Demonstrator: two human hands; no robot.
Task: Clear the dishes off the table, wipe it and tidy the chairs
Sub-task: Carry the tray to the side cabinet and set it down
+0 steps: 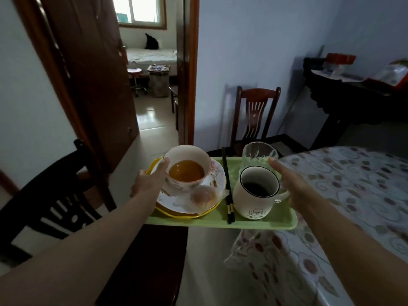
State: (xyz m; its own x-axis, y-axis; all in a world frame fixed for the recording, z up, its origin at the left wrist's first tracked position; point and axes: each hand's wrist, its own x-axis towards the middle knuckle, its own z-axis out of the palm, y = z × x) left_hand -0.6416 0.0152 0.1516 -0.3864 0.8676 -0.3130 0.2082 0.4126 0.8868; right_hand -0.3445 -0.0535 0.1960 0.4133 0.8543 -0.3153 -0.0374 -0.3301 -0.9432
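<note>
Tray [212,221] w/ soup bowl [187,166], coffee mug [256,193], glass [259,154]; both grips clamped on tray.

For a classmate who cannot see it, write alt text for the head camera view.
Two hands, left hand and right hand, carry a green tray holding a bowl of orange liquid, plates, chopsticks, a mug and a glass, beside a floral-clothed table.

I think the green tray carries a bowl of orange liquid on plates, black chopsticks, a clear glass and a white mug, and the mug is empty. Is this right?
Not quite: the head view shows the white mug holds dark liquid, so it is not empty. The rest stands: the green tray carries the bowl of orange liquid on plates, black chopsticks and a clear glass.
</note>
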